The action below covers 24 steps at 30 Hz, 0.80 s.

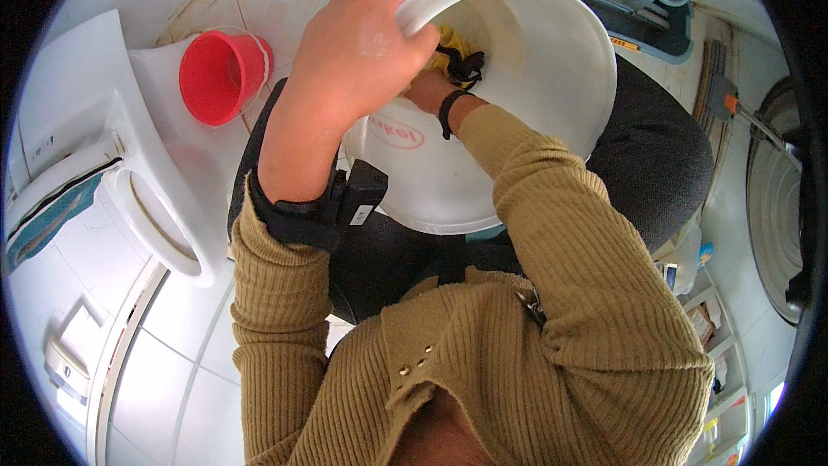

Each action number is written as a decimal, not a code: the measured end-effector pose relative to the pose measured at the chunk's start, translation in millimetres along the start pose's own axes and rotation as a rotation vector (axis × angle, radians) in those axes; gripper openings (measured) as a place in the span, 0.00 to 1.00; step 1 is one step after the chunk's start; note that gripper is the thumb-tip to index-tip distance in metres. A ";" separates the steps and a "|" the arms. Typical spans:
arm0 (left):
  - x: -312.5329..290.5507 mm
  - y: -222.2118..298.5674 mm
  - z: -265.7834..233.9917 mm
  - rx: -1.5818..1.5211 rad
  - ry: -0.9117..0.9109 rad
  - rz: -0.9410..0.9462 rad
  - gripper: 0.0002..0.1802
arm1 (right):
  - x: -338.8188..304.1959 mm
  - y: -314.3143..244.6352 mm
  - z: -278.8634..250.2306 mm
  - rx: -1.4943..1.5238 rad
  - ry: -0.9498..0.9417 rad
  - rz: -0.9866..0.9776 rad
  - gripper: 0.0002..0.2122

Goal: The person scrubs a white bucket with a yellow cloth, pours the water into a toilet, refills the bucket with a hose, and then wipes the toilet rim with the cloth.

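Observation:
A large white plastic bucket (552, 60) is tipped toward me between my knees. My left hand (362, 47) is closed over its left rim, the thumb on the inner side. Into the bucket reaches my right hand (429, 91), with a black band on its wrist. Beside it, deep inside, lies a crumpled yellow and black cloth (466, 62). My left hand hides the fingers of the right one, so whether they hold the cloth does not show.
To the left, a small red bucket (216, 78) stands near a white toilet (164, 216). A grey-blue plastic item with handles (638, 4) lies at the far right. Farther right is a large round grey object (776, 198), and shelves (724, 345) stand at lower right.

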<state>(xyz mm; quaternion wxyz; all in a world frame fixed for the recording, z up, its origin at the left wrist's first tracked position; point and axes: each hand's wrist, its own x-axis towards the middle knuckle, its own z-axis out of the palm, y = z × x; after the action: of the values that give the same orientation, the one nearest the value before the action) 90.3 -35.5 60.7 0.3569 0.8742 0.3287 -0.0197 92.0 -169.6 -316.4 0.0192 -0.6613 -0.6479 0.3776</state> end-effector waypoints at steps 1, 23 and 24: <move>0.0 0.0 -0.2 0.008 0.001 -0.003 0.24 | 3.2 0.7 4.1 -0.062 -0.030 -0.006 0.21; -1.1 -2.0 -0.5 0.006 0.016 0.002 0.23 | -3.6 -2.4 -3.6 -0.157 -0.038 -0.119 0.21; -1.2 -1.7 -0.9 0.003 0.010 -0.006 0.23 | -6.4 -3.6 -9.2 -0.092 -0.058 -0.092 0.21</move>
<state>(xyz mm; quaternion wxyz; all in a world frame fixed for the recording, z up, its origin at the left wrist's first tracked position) 88.2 -34.7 60.7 0.3539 0.8739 0.3329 -0.0171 94.6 -170.4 -305.0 -0.0126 -0.6197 -0.6947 0.3650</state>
